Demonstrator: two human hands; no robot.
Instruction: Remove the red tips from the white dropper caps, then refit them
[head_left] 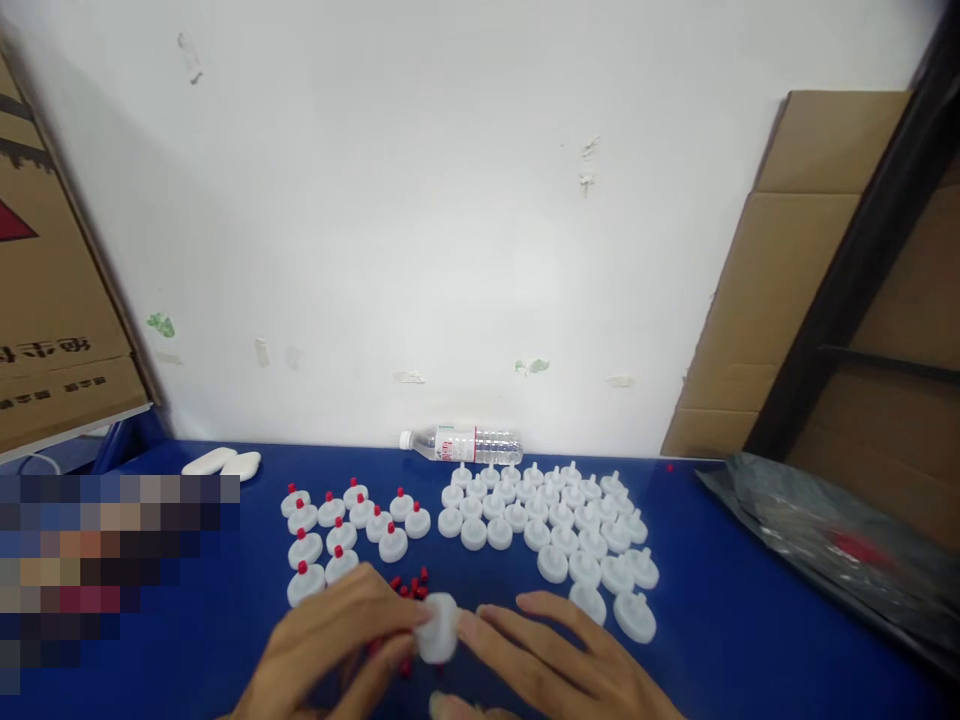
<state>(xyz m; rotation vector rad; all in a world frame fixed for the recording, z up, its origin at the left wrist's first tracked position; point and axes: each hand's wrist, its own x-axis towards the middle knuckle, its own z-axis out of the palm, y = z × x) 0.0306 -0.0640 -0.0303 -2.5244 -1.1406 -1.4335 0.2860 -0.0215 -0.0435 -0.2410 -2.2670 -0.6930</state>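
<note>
My left hand (330, 645) and my right hand (547, 655) meet low in the middle of the view, and their fingertips together pinch one white round plastic cap (437, 628). Small red plugs (411, 585) lie loose on the blue table (712, 640) just behind and under my left fingers. To the left stands a group of white caps with red plugs fitted (349, 530). To the right stands a larger group of white caps without plugs (547, 525).
A clear water bottle (461, 443) lies on its side against the white wall. Two white oblong pieces (223, 463) rest at the back left. A dark plastic bag (832, 540) lies at the right, cardboard (757, 290) leans behind it, and a cardboard box (52, 300) stands at the left.
</note>
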